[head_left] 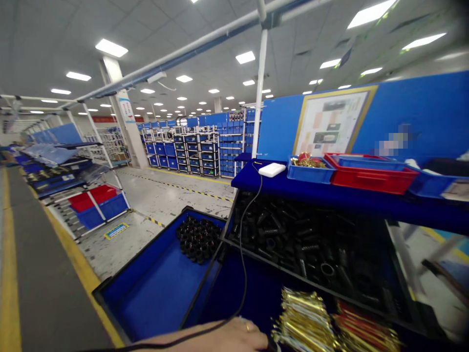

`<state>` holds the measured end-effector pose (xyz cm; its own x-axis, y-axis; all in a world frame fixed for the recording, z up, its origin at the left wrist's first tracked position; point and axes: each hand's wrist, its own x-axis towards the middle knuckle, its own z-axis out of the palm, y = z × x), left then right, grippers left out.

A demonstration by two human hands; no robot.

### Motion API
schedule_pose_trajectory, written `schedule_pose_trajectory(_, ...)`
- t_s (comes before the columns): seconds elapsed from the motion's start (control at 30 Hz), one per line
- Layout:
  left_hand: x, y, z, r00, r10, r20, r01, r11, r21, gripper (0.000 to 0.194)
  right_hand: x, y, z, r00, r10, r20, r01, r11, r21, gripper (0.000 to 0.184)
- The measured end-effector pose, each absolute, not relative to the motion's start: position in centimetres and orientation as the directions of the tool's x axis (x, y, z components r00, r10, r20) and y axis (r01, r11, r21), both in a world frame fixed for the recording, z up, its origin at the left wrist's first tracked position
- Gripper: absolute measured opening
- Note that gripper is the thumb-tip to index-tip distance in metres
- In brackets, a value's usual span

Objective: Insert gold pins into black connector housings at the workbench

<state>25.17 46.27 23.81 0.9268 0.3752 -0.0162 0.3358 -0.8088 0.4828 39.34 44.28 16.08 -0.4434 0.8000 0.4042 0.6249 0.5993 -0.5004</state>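
My left hand (238, 336) reaches in from the bottom edge, a ring on one finger. Its fingers look curled closed, and a small dark piece shows at their tips, too cut off to name. Just right of it lies a pile of gold metal strips (306, 320), beside a second pile of red and gold strips (364, 330). A black cable (244, 254) runs from a white box (271, 170) down across my left wrist. Beyond the hand stands a black-rimmed bin with many black tubular parts (293, 234). My right hand is out of view.
To the left, a blue tray (157, 288) carries a cluster of round black parts (200, 239). A blue shelf (351, 195) above the bin holds a red bin (373, 178) and a blue bin with gold parts (309, 168). A white post (261, 93) rises behind.
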Motion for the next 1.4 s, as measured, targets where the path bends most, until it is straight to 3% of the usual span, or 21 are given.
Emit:
schedule_pose_trajectory(0.07, 25.4, 46.5, 25.3, 0.964, 0.266, -0.026, 0.254, -0.880, 0.401, 0.072, 39.5, 43.9, 16.1, -0.412, 0.839, 0.356, 0.649, 0.544, -0.532, 0.030)
schedule_pose_trajectory(0.1, 25.5, 46.8, 25.4, 0.960, 0.279, -0.029, 0.267, -0.877, 0.400, 0.082, 39.7, 43.9, 16.1, -0.414, 0.850, 0.325, 0.645, 0.527, -0.554, 0.024)
schedule_pose_trajectory(0.2, 26.2, 48.6, 23.6, 0.833, 0.550, 0.066, 0.451, -0.742, 0.495, 0.097, 41.6, 45.1, 16.7, -0.468, 0.846, 0.254, 0.580, 0.511, -0.634, 0.021)
schedule_pose_trajectory(0.27, 26.8, 50.7, 21.5, 0.652, 0.746, 0.139, 0.564, -0.599, 0.569, 0.098, 44.3, 47.1, 17.3, -0.446, 0.857, 0.260, 0.543, 0.490, -0.682, 0.038)
schedule_pose_trajectory(0.33, 27.4, 53.5, 19.9, 0.478, 0.854, 0.204, 0.630, -0.496, 0.597, 0.098, 47.8, 49.8, 17.9, -0.310, 0.899, 0.310, 0.568, 0.436, -0.698, 0.048)
schedule_pose_trajectory(0.43, 28.2, 58.9, 19.5, 0.315, 0.882, 0.351, 0.653, -0.470, 0.594, 0.105, 52.9, 54.9, 18.4, -0.074, 0.925, 0.373, 0.681, 0.321, -0.658, 0.059)
schedule_pose_trajectory(0.53, 29.1, 65.0, 20.5, 0.247, 0.855, 0.456, 0.650, -0.496, 0.576, 0.114, 56.0, 60.5, 18.4, 0.023, 0.916, 0.400, 0.763, 0.243, -0.599, 0.078)
schedule_pose_trajectory(0.83, 30.8, 77.9, 23.4, 0.138, 0.927, 0.348, 0.743, -0.329, 0.583, 0.131, 56.4, 75.1, 17.4, 0.161, 0.943, 0.291, 0.808, 0.044, -0.587, 0.110)
schedule_pose_trajectory(0.93, 31.1, 80.0, 25.0, 0.189, 0.948, 0.256, 0.833, -0.292, 0.469, 0.134, 55.1, 78.5, 17.7, 0.185, 0.935, 0.303, 0.793, 0.040, -0.608, 0.119)
schedule_pose_trajectory(1.07, 31.5, 80.8, 26.0, 0.280, 0.942, 0.183, 0.926, -0.315, 0.207, 0.125, 52.9, 80.4, 18.1, 0.267, 0.930, 0.252, 0.756, -0.040, -0.654, 0.096)
schedule_pose_trajectory(1.17, 31.4, 80.3, 25.4, 0.338, 0.918, 0.207, 0.910, -0.375, 0.177, 0.114, 51.2, 79.9, 17.9, 0.245, 0.942, 0.230, 0.679, 0.002, -0.734, 0.076)
schedule_pose_trajectory(1.3, 31.0, 80.2, 24.5, 0.373, 0.907, 0.193, 0.874, -0.414, 0.254, 0.111, 49.7, 79.0, 17.7, 0.173, 0.932, 0.317, 0.595, 0.158, -0.788, 0.073)
schedule_pose_trajectory(1.4, 31.2, 80.8, 24.4, 0.392, 0.916, 0.079, 0.785, -0.378, 0.490, 0.117, 49.5, 79.7, 17.7, 0.175, 0.941, 0.290, 0.540, 0.154, -0.827, 0.070)
